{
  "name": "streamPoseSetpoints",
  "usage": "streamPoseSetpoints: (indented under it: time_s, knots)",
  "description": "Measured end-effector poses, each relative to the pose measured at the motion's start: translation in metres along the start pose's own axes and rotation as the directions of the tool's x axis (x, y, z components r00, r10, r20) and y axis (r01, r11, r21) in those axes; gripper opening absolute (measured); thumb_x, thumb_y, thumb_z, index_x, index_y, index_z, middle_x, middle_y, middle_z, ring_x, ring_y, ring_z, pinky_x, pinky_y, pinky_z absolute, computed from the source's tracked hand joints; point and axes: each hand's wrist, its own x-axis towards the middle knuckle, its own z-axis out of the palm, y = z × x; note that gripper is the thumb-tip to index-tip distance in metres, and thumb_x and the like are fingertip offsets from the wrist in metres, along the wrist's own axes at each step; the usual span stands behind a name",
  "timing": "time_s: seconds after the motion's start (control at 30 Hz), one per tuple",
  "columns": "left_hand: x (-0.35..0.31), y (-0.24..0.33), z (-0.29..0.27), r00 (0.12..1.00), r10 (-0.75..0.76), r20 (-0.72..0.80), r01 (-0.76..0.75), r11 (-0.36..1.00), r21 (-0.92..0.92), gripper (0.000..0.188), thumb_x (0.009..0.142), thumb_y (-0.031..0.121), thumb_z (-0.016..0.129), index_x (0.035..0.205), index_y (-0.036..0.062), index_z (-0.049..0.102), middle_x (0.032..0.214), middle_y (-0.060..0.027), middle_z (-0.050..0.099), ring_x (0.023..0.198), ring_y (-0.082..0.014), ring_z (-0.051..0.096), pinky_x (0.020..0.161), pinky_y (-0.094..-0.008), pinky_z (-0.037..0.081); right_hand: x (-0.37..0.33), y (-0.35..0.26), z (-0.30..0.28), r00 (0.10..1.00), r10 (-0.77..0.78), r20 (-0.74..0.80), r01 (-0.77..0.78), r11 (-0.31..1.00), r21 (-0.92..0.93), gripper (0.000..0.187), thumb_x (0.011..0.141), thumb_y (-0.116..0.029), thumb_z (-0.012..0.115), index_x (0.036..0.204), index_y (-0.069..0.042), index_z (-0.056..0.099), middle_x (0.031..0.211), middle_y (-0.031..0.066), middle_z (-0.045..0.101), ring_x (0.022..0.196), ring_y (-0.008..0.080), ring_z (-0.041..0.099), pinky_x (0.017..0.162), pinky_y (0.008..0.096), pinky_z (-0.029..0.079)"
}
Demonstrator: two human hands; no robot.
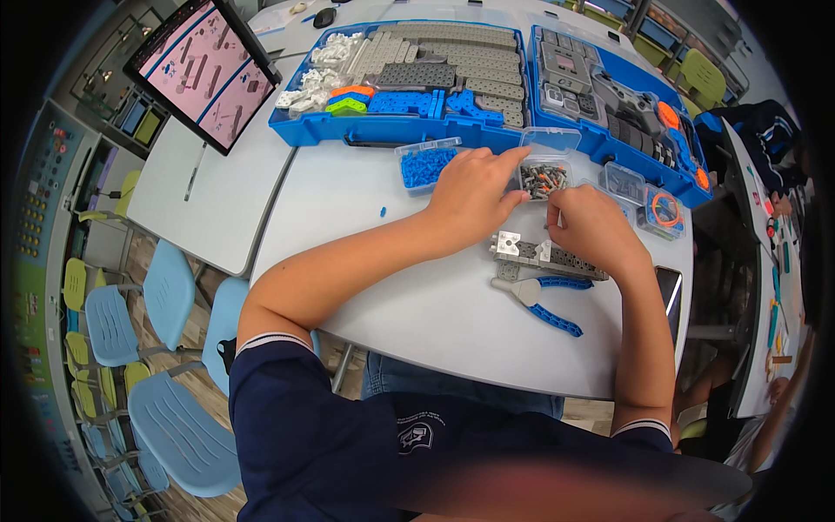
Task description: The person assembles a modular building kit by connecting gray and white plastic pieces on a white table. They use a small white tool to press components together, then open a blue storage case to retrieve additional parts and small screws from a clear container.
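Observation:
A small see-through box (pixel 544 179) with its lid raised holds grey, black and orange connector pins. At its left edge my left hand (pixel 474 193) has thumb and forefinger apart; whether they touch the box I cannot tell. My right hand (pixel 593 224) is closed in a pinch just in front of the box, over a grey beam assembly (pixel 557 257) with pale metallic-looking blocks. What the pinch holds, if anything, is hidden. Blue-handled pliers (pixel 544 297) lie in front of the assembly. Left of my left hand stands an open box of blue pins (pixel 426 167), with one loose blue pin (pixel 383 211) nearby.
Two blue trays of building parts (pixel 400 130) (pixel 687 187) line the back. Small boxes, one with orange bands (pixel 665 213), stand at right. A phone (pixel 668 296) lies at the right edge. A tablet (pixel 204 74) stands at left; light-blue chairs (pixel 187 431) are beyond.

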Motion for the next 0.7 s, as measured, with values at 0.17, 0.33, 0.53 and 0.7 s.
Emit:
streamPoseSetpoints:
  time_s: [0.17, 0.33, 0.53, 0.7]
  knots:
    - [0.0005, 0.0009, -0.0011, 1.0, 0.003, -0.006, -0.003, 1.0, 0.007, 0.06, 0.084, 0.025, 0.081, 0.138, 0.0067, 0.06, 0.113, -0.0092, 0.075, 0.091, -0.0289, 0.065, 0.085, -0.043, 0.052, 0.0001, 0.0004, 0.0015, 1.0, -0.014, -0.014, 0.014, 1.0, -0.005, 0.003, 0.074, -0.002, 0.067, 0.077, -0.001, 0.068, 0.082, 0.0208, 0.069, 0.085, 0.0386, 0.068, 0.078, 0.0484, 0.054]
    - [0.0005, 0.002, -0.0011, 1.0, -0.021, 0.01, 0.021, 1.0, 0.014, 0.06, 0.084, 0.025, 0.082, 0.137, 0.0073, 0.061, 0.113, -0.0095, 0.075, 0.095, -0.0295, 0.066, 0.085, -0.0428, 0.052, 0.0005, 0.002, 0.0037, 1.0, -0.007, -0.008, 0.007, 1.0, -0.003, 0.003, 0.074, -0.002, 0.068, 0.076, -0.001, 0.069, 0.082, 0.0214, 0.069, 0.084, 0.0394, 0.068, 0.078, 0.0488, 0.054]
    - [0.0012, -0.0002, 0.0002, 1.0, -0.007, -0.005, 0.007, 1.0, 0.01, 0.059, 0.084, 0.024, 0.081, 0.137, 0.0073, 0.061, 0.112, -0.0088, 0.076, 0.091, -0.0286, 0.066, 0.083, -0.0428, 0.053, 0.0003, 0.0025, 0.0044, 1.0, -0.019, -0.024, 0.018, 1.0, -0.012, 0.003, 0.073, -0.003, 0.068, 0.076, -0.001, 0.069, 0.083, 0.0223, 0.069, 0.083, 0.0397, 0.068, 0.077, 0.0488, 0.054]
    - [0.0003, 0.0005, 0.0003, 1.0, -0.003, -0.008, 0.003, 1.0, 0.012, 0.059, 0.084, 0.024, 0.081, 0.137, 0.007, 0.061, 0.113, -0.0083, 0.076, 0.089, -0.0283, 0.066, 0.083, -0.0426, 0.053, 0.0008, 0.0025, 0.0044, 1.0, -0.011, -0.008, 0.011, 1.0, -0.014, 0.003, 0.074, -0.003, 0.068, 0.076, 0.0, 0.069, 0.083, 0.0225, 0.068, 0.083, 0.0397, 0.068, 0.077, 0.0485, 0.054]
